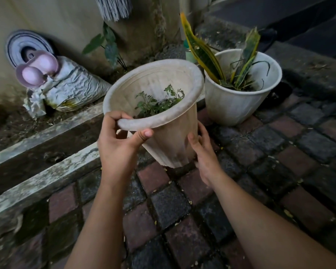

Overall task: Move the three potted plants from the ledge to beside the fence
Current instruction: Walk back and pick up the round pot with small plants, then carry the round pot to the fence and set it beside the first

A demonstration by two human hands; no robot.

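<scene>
Cream plastic pot (pixel 169 133): held tilted above the brick paving (pixel 182 220), its base low and near the ground, with small green seedlings (pixel 155 102) seen inside.
Left hand (pixel 118 144): closed over the near rim, the fingers hooked inside the lip and the thumb pressed against the outer edge.
Right hand (pixel 204 158): laid half-open against the lower side wall near the base; the fingers are partly hidden behind the pot, so a support is judged rather than a full grasp.
Second pot (pixel 239 101): white, stood upright on the paving just beside the held one, planted with a striped snake plant (pixel 206 53).
Concrete ledge (pixel 47 183): run along the left, bare of pots in the part shown.
Fence: not made out with certainty in this view.
Step in hand: judged to be the setting-down of the held pot next to the second.
Advice: the pot is best levelled before contact, the base guided by the lower palm, and the rim released last.
Risk: soil could be spilled if the tilt is kept.
Spacing: a small gap is best left so the rims are not knocked.
</scene>
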